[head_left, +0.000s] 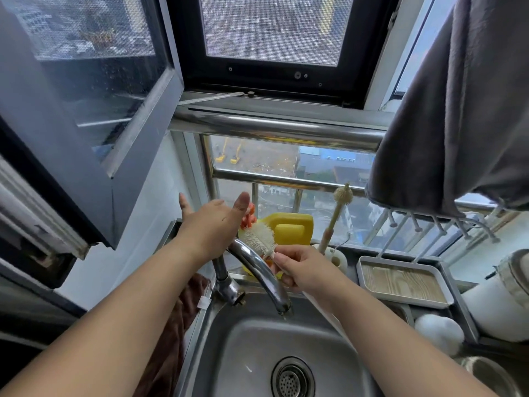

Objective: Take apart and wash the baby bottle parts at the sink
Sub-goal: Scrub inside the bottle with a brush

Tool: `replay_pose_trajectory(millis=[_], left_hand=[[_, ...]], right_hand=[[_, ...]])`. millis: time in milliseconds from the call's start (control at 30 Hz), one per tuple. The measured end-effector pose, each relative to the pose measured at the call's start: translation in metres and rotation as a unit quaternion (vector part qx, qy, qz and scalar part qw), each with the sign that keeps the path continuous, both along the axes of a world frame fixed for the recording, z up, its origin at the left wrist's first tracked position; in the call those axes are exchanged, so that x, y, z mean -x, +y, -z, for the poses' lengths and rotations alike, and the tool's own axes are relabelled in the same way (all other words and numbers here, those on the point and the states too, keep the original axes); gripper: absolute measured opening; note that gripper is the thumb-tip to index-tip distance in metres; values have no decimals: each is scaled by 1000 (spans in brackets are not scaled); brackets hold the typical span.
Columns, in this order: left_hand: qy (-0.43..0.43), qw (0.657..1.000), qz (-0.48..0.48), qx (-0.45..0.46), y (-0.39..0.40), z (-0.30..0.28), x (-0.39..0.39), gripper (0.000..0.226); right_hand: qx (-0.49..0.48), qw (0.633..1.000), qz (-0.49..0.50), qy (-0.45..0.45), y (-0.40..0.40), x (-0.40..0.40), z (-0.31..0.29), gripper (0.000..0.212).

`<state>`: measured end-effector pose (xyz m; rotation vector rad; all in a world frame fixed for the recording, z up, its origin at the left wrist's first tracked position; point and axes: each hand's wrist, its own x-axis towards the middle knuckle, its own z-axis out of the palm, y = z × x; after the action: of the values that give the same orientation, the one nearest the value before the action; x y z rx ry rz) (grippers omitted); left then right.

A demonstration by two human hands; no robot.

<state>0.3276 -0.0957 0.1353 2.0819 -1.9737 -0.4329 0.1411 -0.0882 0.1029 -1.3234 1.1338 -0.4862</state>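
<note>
The right hand (300, 270) is gripping a small white bristle brush (259, 236), its fingers curled round the handle, with the bristled head sticking up and to the left, just above the curved chrome faucet (257, 270). The left hand (211, 222) is hanging open above the faucet's base, fingers straight and spread, thumb out to the left, holding nothing. No baby bottle part is showing plainly in either hand; a pale, slender shape is running down from under the right hand toward the sink, but what it is cannot be told.

The faucet spout is arching over the stainless steel sink (229, 339), whose round drain strainer (292, 378) is sitting near the bottom edge. A brown cloth (183, 310) is draping over the sink's left rim. Behind the faucet, a yellow container (289, 229) is standing on the far ledge with something orange (249, 216) just left of it. To its right, a long-handled bottle brush (339, 207) is standing upright in a white holder (339, 257). Farther right, a white tray with a wood-grain base (403, 283) is lying on the counter, and a grey towel (458, 110) is hanging from the upper right over the steel window rail (272, 128).
</note>
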Motion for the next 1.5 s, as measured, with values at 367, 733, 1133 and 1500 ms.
replay_pose_trajectory(millis=[367,733,1133,1500], left_hand=[[97,941,173,276,52,-18,69,54],[193,895,362,175,99,70,213,17],[268,930,198,-153,84,150,349,84],[252,933,173,-188,71,179,385,100]], right_hand=[[33,995,83,42,38,75,-5,25],[-29,943,314,104,145,228,11,26],[-68,918,345,185,192,349,27,22],[-91,947,276,140,176,384,48,19]])
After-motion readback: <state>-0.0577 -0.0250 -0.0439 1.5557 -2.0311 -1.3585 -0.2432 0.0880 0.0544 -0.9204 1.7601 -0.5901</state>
